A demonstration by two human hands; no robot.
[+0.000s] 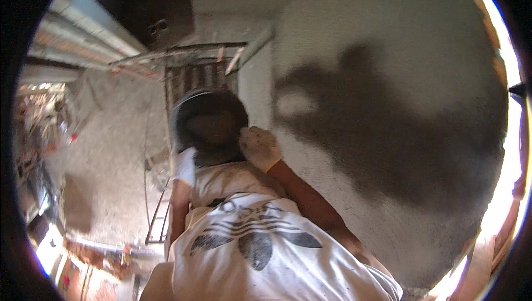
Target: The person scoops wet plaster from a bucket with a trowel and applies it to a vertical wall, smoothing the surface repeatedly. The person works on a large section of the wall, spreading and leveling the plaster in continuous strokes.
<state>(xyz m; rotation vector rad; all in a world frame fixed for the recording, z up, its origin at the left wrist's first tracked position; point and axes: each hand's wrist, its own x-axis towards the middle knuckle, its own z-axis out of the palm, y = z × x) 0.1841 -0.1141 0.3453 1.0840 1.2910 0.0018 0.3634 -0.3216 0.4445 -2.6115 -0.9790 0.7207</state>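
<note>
In front of my body is a round black bucket, tilted so that its dark inside shows. My right hand, in a pale work glove with a yellow cuff, has its fingers closed at the bucket's right rim. On the bucket's near left side is my left hand, gloved in white and pressed against it, its fingers partly hidden. What lies inside the bucket is too dark to make out.
A slatted metal scaffold stands just beyond the bucket. Close on my right rises a grey plastered wall with a large dark patch. Far below on the left lies a dusty floor, with a metal ladder frame nearer me.
</note>
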